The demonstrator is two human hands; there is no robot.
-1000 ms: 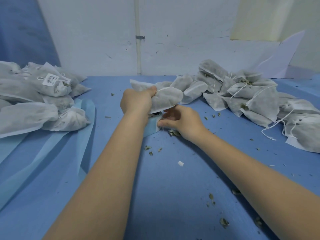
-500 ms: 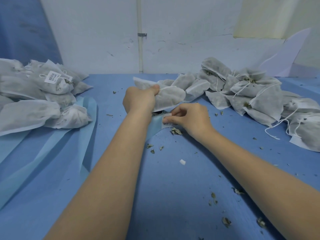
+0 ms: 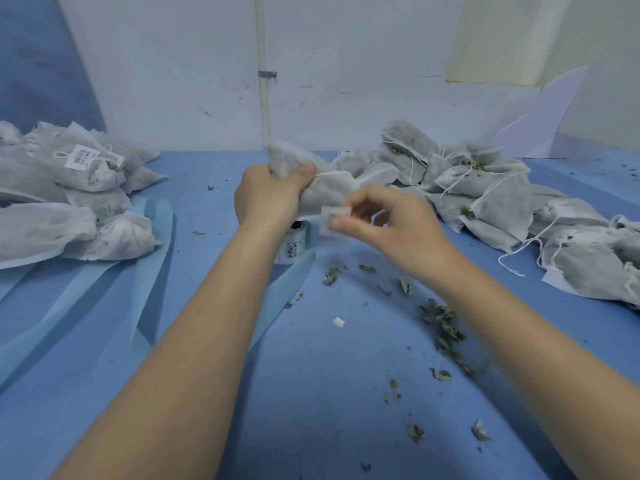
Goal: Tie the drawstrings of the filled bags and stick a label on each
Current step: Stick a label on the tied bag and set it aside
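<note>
My left hand (image 3: pixel 266 199) grips a filled grey-white drawstring bag (image 3: pixel 329 194) by its neck, lifted above the blue table at centre. My right hand (image 3: pixel 391 230) pinches a small white label (image 3: pixel 333 220) between thumb and fingers, just below and in front of that bag, almost touching it. Under my left wrist a strip of barcode labels (image 3: pixel 293 249) lies on its light blue backing (image 3: pixel 291 275). A pile of filled bags with loose strings (image 3: pixel 485 195) sits at the right. At the left lies a pile of tied bags (image 3: pixel 69 202), one bearing a barcode label (image 3: pixel 81 158).
Dried herb crumbs (image 3: pixel 443 320) and a small white scrap (image 3: pixel 338 322) are scattered over the blue table cover (image 3: pixel 311 393). Light blue backing strips (image 3: pixel 104 296) trail toward the near left. A white wall with a vertical pipe (image 3: pixel 264 81) closes off the back.
My right hand has peeled a label off the strip and risen with it toward the bag. My left hand has kept its grip on the bag's neck.
</note>
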